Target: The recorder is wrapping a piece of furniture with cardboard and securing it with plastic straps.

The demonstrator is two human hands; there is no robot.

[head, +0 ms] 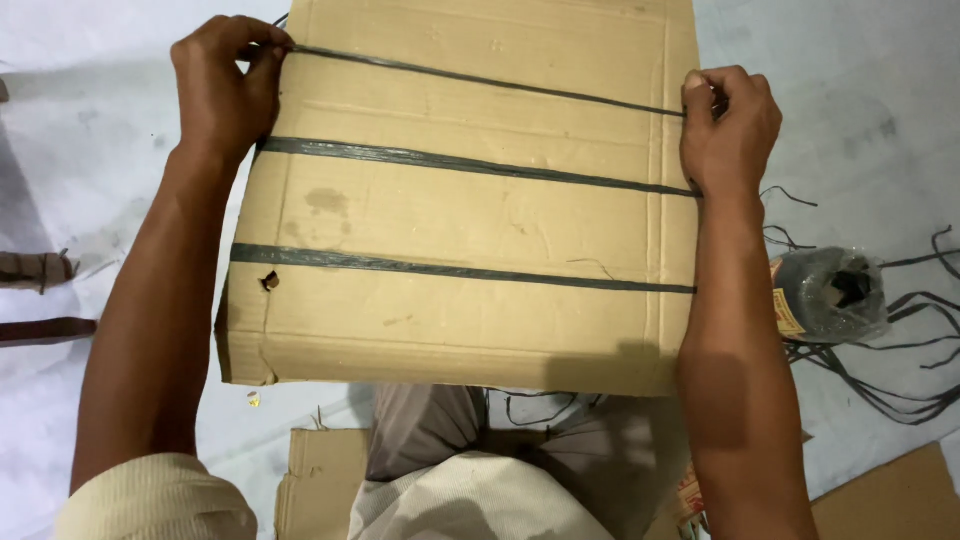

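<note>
A flat brown cardboard box (pixel 470 200) lies in front of me, bound across by three dark plastic straps. My left hand (pixel 222 85) grips the far strap (pixel 480 80) at the box's left edge. My right hand (pixel 728 125) pinches the same strap at the right edge. That strap runs taut and thin between both hands. The middle strap (pixel 470 165) and the near strap (pixel 460 268) lie flat on the cardboard. A small hole shows near the box's left edge, by the near strap.
A roll of dark strapping (pixel 832 292) wrapped in clear plastic lies on the pale floor at right, with loose strands (pixel 900 385) spread around it. Cardboard pieces (pixel 885 500) lie at the bottom. My knees in grey trousers (pixel 450 440) sit under the box's near edge.
</note>
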